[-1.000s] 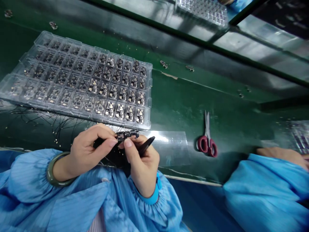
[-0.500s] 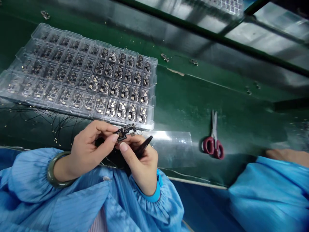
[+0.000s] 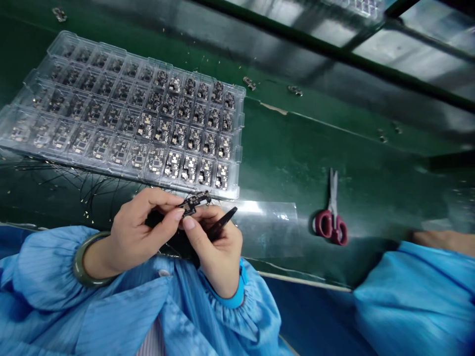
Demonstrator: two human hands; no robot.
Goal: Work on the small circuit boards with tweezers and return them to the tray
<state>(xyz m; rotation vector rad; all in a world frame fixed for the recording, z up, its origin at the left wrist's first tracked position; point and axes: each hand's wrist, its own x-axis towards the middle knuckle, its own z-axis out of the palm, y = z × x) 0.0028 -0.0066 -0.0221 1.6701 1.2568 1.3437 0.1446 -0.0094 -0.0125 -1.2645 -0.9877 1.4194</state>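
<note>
A small black circuit board (image 3: 196,199) is held up between my two hands, just in front of the tray's near edge. My left hand (image 3: 143,230) pinches its left end between thumb and fingers. The thumb and fingers of my right hand (image 3: 218,247) grip the board's lower edge. Tucked in that same hand is a slim black tool (image 3: 222,223), its tapered end sticking out to the upper right; its kind I cannot make out. The clear plastic tray (image 3: 234,190) behind my hands carries rows of similar boards in its pockets.
Red-handled scissors (image 3: 332,217) lie on the green table to the right, beyond a clear plastic sheet (image 3: 270,227). Thin black wires (image 3: 96,185) stick out below the tray. Loose metal parts (image 3: 296,90) lie farther back. Another person's blue sleeve (image 3: 415,291) is at the right.
The view has shifted slightly. My hands keep the same grip, and the board is tilted a little differently between my fingers.
</note>
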